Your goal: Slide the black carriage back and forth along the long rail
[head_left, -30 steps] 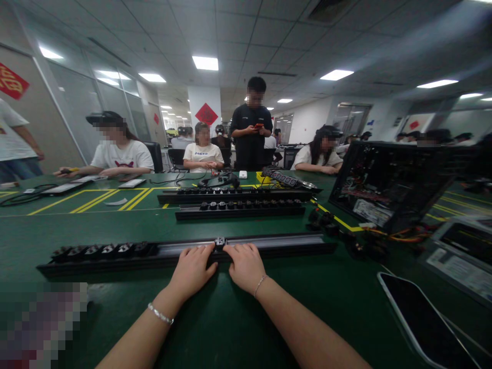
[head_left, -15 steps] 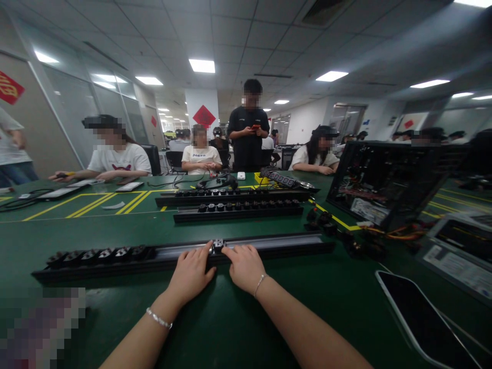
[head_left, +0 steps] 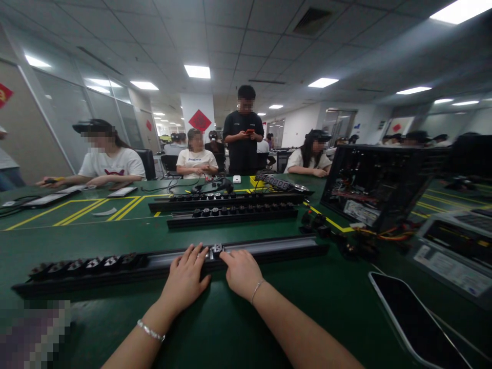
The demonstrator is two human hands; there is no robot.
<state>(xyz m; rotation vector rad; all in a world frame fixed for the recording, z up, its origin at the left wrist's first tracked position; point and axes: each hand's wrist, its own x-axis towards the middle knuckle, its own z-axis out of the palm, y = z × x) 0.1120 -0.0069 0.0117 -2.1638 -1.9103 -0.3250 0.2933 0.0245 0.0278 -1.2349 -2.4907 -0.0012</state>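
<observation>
A long black power track (head_left: 86,279) lies across the green table before me, with several black socket modules (head_left: 93,262) seated in its left part. One single socket module (head_left: 217,249) sits in the middle of the track's pale channel. My left hand (head_left: 184,279) rests on the track just left of that module, fingers spread over the channel. From the right, my right hand (head_left: 242,271) has its bent fingers on the track, the index fingertip against the module's side. Its thumb and lower fingers are partly hidden.
Two more black tracks (head_left: 234,217) with modules lie farther back. A phone (head_left: 418,323) is at the right front. An open computer case (head_left: 361,184) and loose black parts (head_left: 319,223) stand beyond it. Several people sit opposite; one person (head_left: 245,128) stands.
The view has shifted slightly, moving the scene leftward. My left fingers have spread and drawn back a little from the single module; my right index finger stays on it.
</observation>
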